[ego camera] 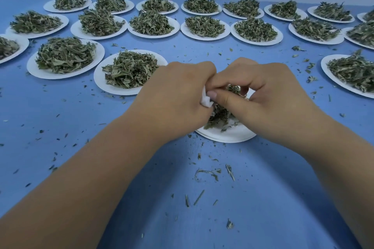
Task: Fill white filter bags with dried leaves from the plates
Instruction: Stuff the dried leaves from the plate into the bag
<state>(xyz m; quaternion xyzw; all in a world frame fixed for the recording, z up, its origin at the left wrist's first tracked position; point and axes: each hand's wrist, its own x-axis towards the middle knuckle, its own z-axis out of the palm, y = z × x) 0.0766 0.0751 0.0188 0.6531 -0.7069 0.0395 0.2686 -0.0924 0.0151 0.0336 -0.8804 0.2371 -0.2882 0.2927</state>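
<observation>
Both my hands meet over a white paper plate (226, 136) in the middle of the blue table. My left hand (178, 95) grips a white filter bag (206, 100), of which only a small crumpled part shows below the fingers. My right hand (269, 97) has its fingers and thumb curled round a clump of dried green leaves (234, 90) right beside the bag. More dried leaves (217, 117) lie on the plate under the hands. The bag's opening is hidden by my fingers.
Several white plates heaped with dried leaves stand in rows behind, the nearest plate (113, 87) just left of my left hand and another plate (332, 79) at the right. Leaf crumbs and stems (208, 174) litter the blue table (81, 117).
</observation>
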